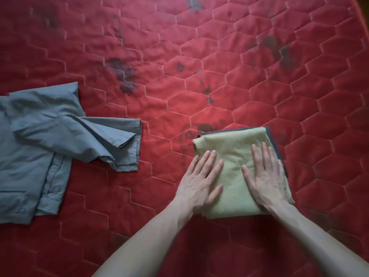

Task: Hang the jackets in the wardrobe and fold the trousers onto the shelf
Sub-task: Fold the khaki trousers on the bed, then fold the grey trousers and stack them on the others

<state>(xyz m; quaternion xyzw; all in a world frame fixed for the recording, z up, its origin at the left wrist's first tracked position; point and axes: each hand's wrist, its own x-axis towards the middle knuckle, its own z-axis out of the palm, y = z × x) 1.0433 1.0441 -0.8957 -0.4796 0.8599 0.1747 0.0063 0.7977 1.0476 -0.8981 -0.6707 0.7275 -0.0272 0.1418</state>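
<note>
Folding is the step in hand. Both hands lie flat and open, fingers spread, palms down on a folded olive-green cotton garment (233, 156), judged to be a pair of trousers. The left hand (201, 176) presses its left portion; the right hand (267, 176) presses its right portion. Neither hand grips anything. The olive-green garment rests on a folded dark grey garment (274, 144), whose edge shows along the far and right sides. This stack lies on a red quilted mattress with hexagonal stitching (199, 56). A loose grey-blue garment (50, 136), partly unfolded, lies well apart to the left on the same surface. No shelf or wardrobe is in view.

Next move, as judged: slide the fingers under the stack, lift it level so the folds hold, and carry it to the shelf. The grey-blue garment remains to be handled.
</note>
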